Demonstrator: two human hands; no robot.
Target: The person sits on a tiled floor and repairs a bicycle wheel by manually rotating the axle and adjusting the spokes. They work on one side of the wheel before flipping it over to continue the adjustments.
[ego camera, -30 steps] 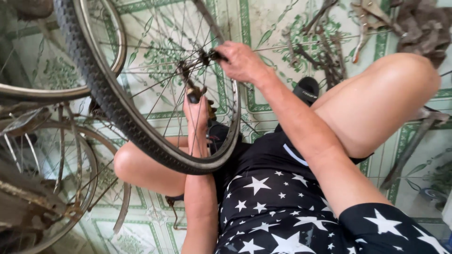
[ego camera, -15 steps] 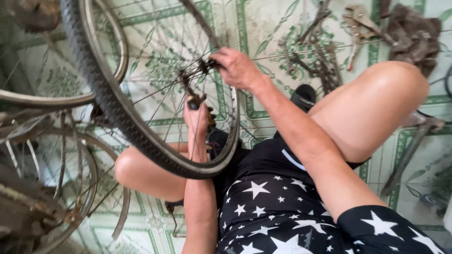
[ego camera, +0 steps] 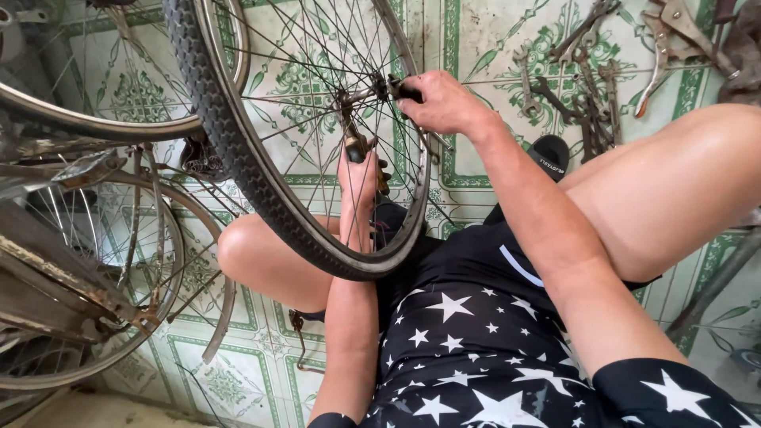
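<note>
Steel spokes [ego camera: 301, 119] screen left hand [ego camera: 358, 170]; wrenches [ego camera: 583, 87] beyond right hand [ego camera: 444, 101].

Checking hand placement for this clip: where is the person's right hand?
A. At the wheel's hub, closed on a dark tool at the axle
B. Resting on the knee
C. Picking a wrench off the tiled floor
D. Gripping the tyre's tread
A: the right hand is closed around a dark tool at the hub of the bicycle wheel, while the wrenches lie untouched on the floor.
</note>
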